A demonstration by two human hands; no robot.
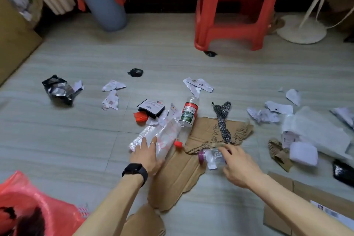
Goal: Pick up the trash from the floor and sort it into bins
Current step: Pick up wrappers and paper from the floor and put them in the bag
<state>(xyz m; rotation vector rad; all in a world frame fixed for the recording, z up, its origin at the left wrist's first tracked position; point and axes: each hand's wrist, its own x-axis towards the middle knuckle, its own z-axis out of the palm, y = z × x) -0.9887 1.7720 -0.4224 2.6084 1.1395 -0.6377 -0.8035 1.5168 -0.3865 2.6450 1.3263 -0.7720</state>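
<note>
down by the torn cardboard (182, 178) on the floor, the person's left hand (147, 156) is laying straight fingers on a light, crinkly crushed plastic bottle (166, 136), likely best gripped mid-body, while the blurred right hand (239, 165) is reaching a small purple-lidded jar (211, 156), grip unclear.

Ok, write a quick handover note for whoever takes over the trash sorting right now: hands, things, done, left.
Left hand rests on the clear bottle, fingers fairly straight.
Right hand is over the purple-lidded jar; blur hides any grip.
Bottle and jar lie at the torn cardboard.
Done: the red bag holds something dark; the grey bin inside is unclear.
Left: red-label bottle, black netting, paper scraps, black wrapper.
</note>
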